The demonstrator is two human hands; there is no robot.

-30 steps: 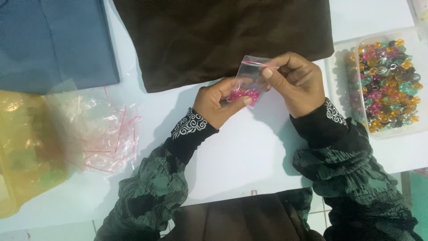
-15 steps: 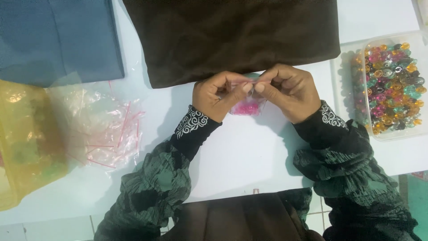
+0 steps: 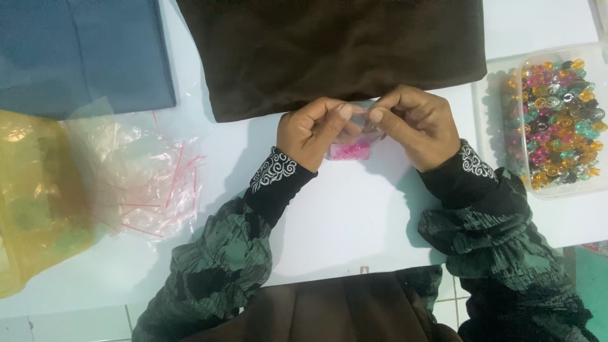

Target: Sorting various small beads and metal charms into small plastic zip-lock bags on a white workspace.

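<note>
A small clear zip bag (image 3: 352, 149) with pink beads in its bottom hangs between both my hands over the white table (image 3: 354, 215). My left hand (image 3: 311, 132) pinches the bag's top edge from the left with thumb and forefinger. My right hand (image 3: 415, 123) pinches the same top edge from the right. The fingertips of both hands nearly meet, and they hide most of the bag's upper part. Both wrists wear black cuffs with white embroidery.
A clear plastic tray (image 3: 556, 120) full of mixed coloured beads stands at the right. A brown cloth (image 3: 329, 50) lies just behind the hands, a blue cloth (image 3: 82, 54) at the far left. A heap of empty red-striped zip bags (image 3: 136, 180) and a yellow plastic bag (image 3: 31, 190) lie at the left.
The bag was held up with its top open between the hands. Now both hands have drawn together and lower, pinching along the top edge.
</note>
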